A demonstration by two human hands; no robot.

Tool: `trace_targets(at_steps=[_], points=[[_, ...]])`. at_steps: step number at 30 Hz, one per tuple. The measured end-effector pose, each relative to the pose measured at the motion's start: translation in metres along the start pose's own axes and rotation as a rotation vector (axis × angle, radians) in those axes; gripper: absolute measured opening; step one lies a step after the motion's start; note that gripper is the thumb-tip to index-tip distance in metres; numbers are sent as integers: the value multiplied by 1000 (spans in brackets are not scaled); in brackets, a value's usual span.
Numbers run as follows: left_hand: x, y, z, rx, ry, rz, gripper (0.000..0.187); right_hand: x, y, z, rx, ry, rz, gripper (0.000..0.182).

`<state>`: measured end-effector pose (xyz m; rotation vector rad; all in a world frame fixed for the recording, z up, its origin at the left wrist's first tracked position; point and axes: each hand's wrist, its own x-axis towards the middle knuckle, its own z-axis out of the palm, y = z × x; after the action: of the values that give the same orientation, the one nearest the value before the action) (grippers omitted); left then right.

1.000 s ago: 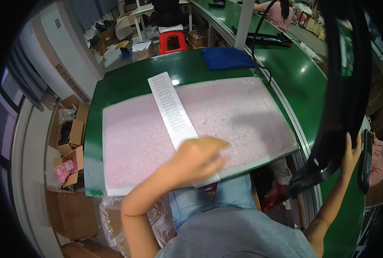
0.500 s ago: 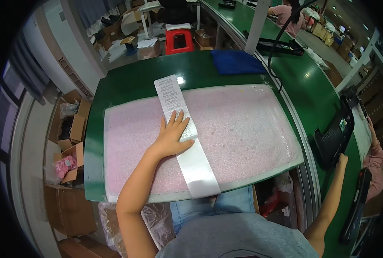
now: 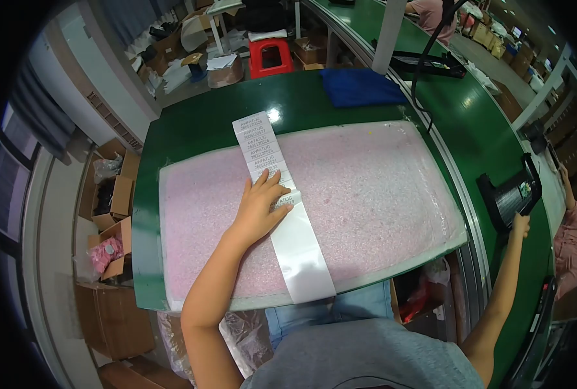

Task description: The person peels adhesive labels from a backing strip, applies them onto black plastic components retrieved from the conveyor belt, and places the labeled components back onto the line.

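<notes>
My left hand point(image 3: 262, 204) lies flat with its fingers spread on a long white label strip point(image 3: 304, 249), printed in its upper part. Under the strip is a pink, foam-like mat point(image 3: 379, 188) on the green table point(image 3: 220, 107). At the right, my right hand point(image 3: 520, 225) is at the lower end of a black plastic part point(image 3: 505, 194) on the green conveyor, its fingers closed around the edge. A blue cloth point(image 3: 359, 88) rests behind the mat.
A metal rail point(image 3: 460, 175) runs between table and conveyor point(image 3: 453, 97). More black parts point(image 3: 431, 63) lie on the belt. A co-worker in pink point(image 3: 572, 246) is at the far right. Open cartons point(image 3: 116, 194) stand at left, a red stool point(image 3: 270, 58) behind.
The black part near my right hand has shifted and turned on the belt, with my right hand still at it. My left hand stays on the strip. The view has tilted slightly.
</notes>
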<state>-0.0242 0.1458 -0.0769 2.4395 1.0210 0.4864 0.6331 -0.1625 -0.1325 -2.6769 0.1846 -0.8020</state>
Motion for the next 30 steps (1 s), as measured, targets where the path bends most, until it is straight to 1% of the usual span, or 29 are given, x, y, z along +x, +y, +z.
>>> trace_targets(at_steps=[2, 4, 5, 6, 7, 8, 9, 10, 11, 12, 13, 15, 16, 18, 19, 22, 25, 27, 30], points=[[1, 0, 0, -3, 15, 0, 26, -43, -18, -24, 0, 314, -300, 47], [1, -1, 3, -43, 54, -24, 23, -91, -45, -56, 531, 274, -801, 36], [1, -1, 4, -62, 74, -32, 22, -140, -77, -107, 698, -42, -824, 26], [0, -2, 6, -51, 64, -18, 22, -182, -102, -144, 853, -212, -899, 18], [-1, -2, 7, -56, 71, -14, 22, -224, -119, -160, 963, -333, -817, 16], [1, -3, 7, -59, 84, -8, 22, -252, -136, -176, 1030, -572, -877, 15], [1, -4, 7, -60, 98, -5, 22, -280, -154, -196, 1086, -718, -943, 12], [2, -6, 8, -44, 99, 8, 22, -308, -170, -201, 1171, -814, -1026, 10], [2, -7, 9, -54, 115, 18, 22, -334, -187, -210, 1199, -858, -1156, 12], [2, -8, 12, -63, 126, 27, 21, -360, -202, -218, 1194, -1026, -1210, 19], [1, -10, 12, -70, 134, 39, 21, -383, -215, -225, 1206, -1102, -1299, 22], [2, -11, 12, -49, 136, 60, 21, -426, -239, -220, 1201, -845, -1579, 22], [2, -11, 13, -54, 142, 59, 20, -436, -245, -221, 1213, -825, -1560, 22], [2, -12, 13, -49, 140, 77, 20, -450, -252, -223, 1087, -852, -1543, 20], [2, -14, 13, -46, 144, 88, 20, -452, -252, -220, 1095, -838, -1524, 20], [1, -14, 15, -52, 151, 118, 20, -451, -246, -210, 1243, -841, -1481, 15], [2, -10, 12, -34, 128, 66, 21, -451, -245, -210, 1266, -840, -1449, 13], [1, -8, 11, -37, 120, 70, 22, -452, -245, -211, 1279, -835, -1423, 13], [0, -5, 9, -47, 106, 59, 23, -450, -241, -210, 1308, -827, -1455, 13]])
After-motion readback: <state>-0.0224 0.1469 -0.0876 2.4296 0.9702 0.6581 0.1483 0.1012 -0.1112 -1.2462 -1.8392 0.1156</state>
